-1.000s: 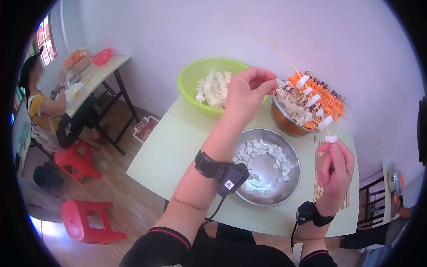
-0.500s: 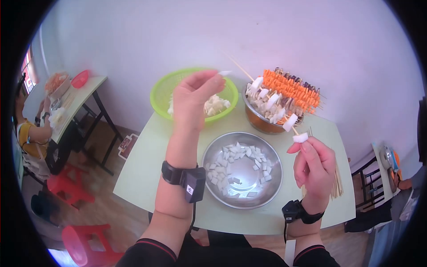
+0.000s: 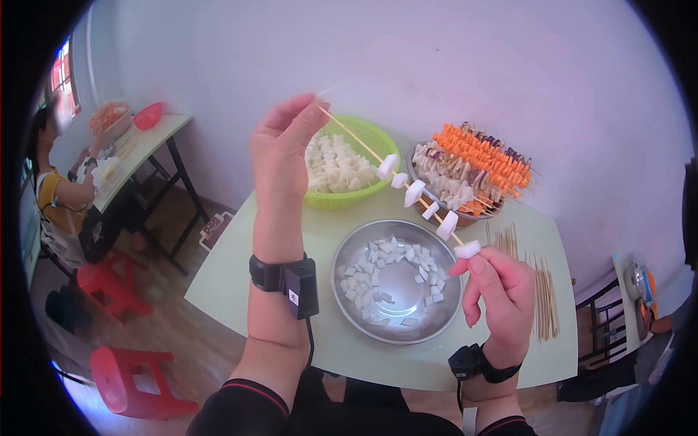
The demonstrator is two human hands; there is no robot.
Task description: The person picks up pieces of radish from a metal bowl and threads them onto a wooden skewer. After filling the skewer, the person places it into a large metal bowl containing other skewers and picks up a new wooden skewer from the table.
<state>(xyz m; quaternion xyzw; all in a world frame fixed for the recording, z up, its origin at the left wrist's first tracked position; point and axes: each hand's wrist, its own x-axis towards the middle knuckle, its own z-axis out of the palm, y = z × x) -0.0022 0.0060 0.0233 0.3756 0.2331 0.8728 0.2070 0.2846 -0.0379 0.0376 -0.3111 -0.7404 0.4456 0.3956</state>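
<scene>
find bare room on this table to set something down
Bare tabletop lies left of the steel bowl, partly under the left forearm, and at the near right corner, bordered by bare sticks. Crowded: the back, with green basket and heaped skewers.

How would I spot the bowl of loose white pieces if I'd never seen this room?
Start with the pale table filling the centre. On it, below and right of the green basket, sits a wide, round metal bowl. Unlike that heaped basket and the piled orange skewers nearby, this bowl holds loose white pieces around a shiny, bare middle.
</scene>
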